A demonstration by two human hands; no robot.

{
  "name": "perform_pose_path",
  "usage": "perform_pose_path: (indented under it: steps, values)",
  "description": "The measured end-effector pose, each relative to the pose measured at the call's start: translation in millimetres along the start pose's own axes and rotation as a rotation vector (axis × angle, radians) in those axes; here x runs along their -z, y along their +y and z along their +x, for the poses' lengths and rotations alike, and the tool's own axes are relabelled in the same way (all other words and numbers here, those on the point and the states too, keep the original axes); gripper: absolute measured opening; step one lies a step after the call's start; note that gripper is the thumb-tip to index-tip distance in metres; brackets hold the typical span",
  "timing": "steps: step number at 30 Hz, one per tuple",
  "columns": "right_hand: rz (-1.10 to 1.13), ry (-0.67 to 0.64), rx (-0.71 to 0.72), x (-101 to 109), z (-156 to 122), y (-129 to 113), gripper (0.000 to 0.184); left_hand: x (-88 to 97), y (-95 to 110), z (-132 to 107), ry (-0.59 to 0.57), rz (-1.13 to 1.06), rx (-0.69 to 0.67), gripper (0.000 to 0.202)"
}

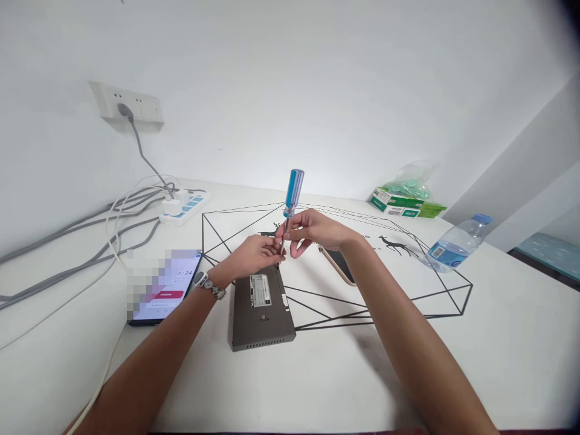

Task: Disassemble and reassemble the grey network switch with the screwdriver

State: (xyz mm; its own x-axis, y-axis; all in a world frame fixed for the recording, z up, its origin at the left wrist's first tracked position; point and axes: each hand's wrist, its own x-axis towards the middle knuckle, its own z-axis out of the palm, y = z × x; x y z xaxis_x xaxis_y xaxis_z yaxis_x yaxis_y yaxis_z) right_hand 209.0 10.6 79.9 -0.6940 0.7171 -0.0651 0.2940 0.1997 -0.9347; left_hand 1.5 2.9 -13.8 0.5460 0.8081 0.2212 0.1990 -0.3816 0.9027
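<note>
A screwdriver with a blue and clear handle stands upright, its handle up, between my two hands. My right hand pinches the metal shaft just below the handle. My left hand, with a wristwatch on its wrist, closes its fingertips around the lower shaft. The screwdriver's tip is hidden behind my fingers, just above the far end of a dark grey metal device with a white label. That device lies flat on the desk beneath my left hand.
A dark tablet or phone lies beyond my right hand on a white desk mat with black line patterns. A pixelated phone, power strip, grey cables, green box and water bottle surround it.
</note>
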Motion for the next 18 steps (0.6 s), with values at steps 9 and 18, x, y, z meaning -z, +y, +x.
perform_pose_path:
  steps: [9, 18]
  values:
    - [-0.013, 0.106, -0.011, -1.3, 5.1, 3.1, 0.025, 0.7, 5.4, -0.7, 0.016, 0.055, -0.012, 0.024]
    - [-0.001, 0.033, 0.039, 0.8, 2.1, 3.3, 0.017, 0.9, 2.1, 0.6, 0.025, 0.085, -0.016, 0.025]
